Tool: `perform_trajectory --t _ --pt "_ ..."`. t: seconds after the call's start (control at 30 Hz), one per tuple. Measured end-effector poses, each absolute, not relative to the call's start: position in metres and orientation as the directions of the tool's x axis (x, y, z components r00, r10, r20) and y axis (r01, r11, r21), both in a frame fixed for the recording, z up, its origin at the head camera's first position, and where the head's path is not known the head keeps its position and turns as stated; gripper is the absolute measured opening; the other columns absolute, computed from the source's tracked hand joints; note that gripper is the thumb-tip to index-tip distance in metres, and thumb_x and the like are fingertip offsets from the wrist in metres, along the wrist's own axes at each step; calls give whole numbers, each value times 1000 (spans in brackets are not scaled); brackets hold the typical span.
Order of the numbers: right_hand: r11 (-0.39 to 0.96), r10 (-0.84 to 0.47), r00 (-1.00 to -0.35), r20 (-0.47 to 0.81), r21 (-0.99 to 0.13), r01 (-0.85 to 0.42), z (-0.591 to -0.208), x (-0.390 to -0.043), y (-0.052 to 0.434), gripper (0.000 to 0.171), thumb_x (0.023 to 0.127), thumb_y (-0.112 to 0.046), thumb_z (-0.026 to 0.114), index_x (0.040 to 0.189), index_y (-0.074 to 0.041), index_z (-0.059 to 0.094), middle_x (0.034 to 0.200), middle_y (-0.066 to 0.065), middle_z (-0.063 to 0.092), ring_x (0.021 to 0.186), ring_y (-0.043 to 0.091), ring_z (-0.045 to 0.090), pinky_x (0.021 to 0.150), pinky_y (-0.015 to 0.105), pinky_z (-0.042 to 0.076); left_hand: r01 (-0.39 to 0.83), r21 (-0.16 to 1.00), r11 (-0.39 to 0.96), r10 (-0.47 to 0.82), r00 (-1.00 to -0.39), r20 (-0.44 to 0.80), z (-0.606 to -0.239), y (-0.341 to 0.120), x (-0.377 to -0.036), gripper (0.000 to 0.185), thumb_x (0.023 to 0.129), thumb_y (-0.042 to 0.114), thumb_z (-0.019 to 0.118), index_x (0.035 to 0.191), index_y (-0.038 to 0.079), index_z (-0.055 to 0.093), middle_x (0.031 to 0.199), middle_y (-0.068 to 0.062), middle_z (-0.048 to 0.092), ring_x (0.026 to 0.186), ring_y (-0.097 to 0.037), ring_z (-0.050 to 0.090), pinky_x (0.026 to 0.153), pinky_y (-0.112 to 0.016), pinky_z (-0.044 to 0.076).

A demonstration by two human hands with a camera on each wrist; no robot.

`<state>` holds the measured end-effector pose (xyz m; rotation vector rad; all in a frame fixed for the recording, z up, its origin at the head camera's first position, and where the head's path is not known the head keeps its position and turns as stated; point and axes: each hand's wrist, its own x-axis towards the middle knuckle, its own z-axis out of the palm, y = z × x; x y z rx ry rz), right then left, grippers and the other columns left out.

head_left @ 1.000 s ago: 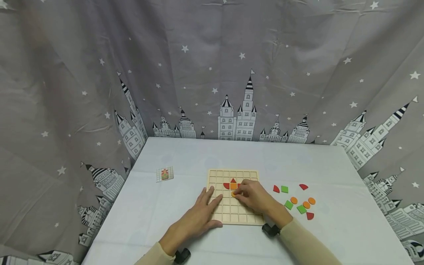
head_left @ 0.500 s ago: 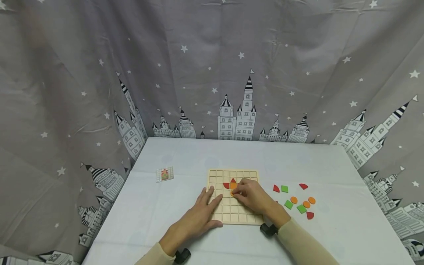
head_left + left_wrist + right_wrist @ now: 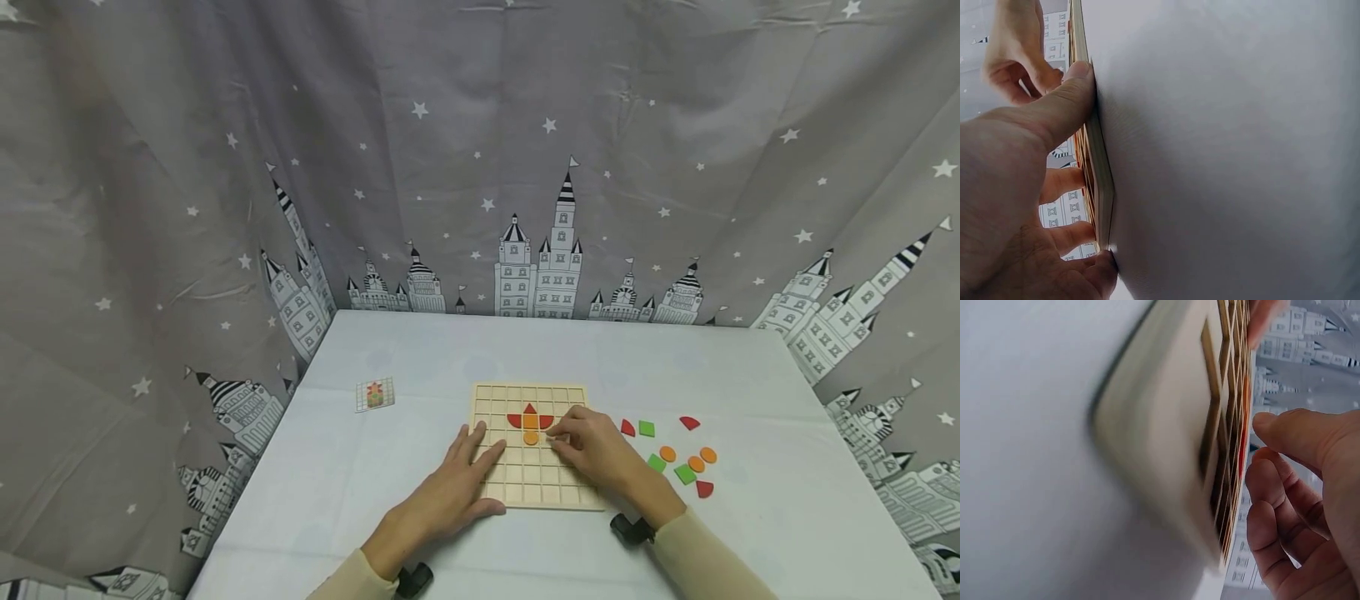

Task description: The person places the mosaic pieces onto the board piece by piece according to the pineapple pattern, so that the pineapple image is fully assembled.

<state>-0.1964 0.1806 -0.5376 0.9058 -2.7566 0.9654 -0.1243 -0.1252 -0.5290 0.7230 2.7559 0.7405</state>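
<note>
Right hand [image 3: 600, 457]: fingers loosely curled, holding nothing, tips resting on the wooden grid board [image 3: 534, 483] just at 3 o'clock of the orange disc [image 3: 530, 437]. The disc sits in a cell directly at 6 o'clock of an orange square [image 3: 530, 422], which is flanked by two red quarter-circles and topped by a red triangle [image 3: 530, 409]. Left hand [image 3: 450, 492]: fingers straight and spread, pressing flat on the board's 9 o'clock edge, thumb against its near edge. Board lies flat at the centre of the table [image 3: 420, 350]. Loose red, green and orange pieces [image 3: 684, 473] lie at 3 o'clock of the board; a small pattern card [image 3: 374, 394] at 10 o'clock.
</note>
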Motion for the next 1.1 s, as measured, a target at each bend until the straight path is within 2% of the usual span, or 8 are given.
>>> perform_trajectory --t 0.23,0.5,0.73,0.97,1.1 --pt "679 -435 -846 307 -505 -533 -544 -192 212 20 94 -6 97 112 -10 91 100 -1 76 81 6 63 69 19 54 410 517 751 507 -860 -54 -530 -126 -124 93 104 51 86 178 9 47 189 -34 26 175 -64 25 126 -72 52" --pt "765 -344 -896 280 -470 -441 -548 -181 258 27 90 -8 100 115 -12 91 105 -3 77 80 3 59 69 21 51 405 509 759 500 -864 -58 -534 -125 -125 93 105 50 85 179 9 46 189 -34 25 175 -65 24 128 -71 51" --pt "782 -307 -898 317 -455 -427 -546 -171 295 30 87 -7 101 114 -11 90 103 2 77 78 4 55 68 22 49 404 510 759 501 -864 -61 -535 -124 -126 93 105 50 85 179 10 46 189 -34 25 176 -64 23 128 -72 51" --pt "841 -242 -935 258 -426 -335 -544 -168 316 31 87 -10 103 115 -12 90 104 0 75 82 6 57 70 25 51 409 512 755 504 -862 -55 -534 -125 -126 93 105 49 84 179 9 45 189 -35 25 176 -65 23 126 -73 52" --pt "835 -251 -940 231 -439 -331 -542 -168 318 31 89 -13 103 116 -14 90 105 -1 75 84 7 59 72 25 52 408 518 752 504 -862 -53 -532 -125 -125 93 105 49 85 178 8 46 189 -35 26 175 -65 23 125 -73 53"
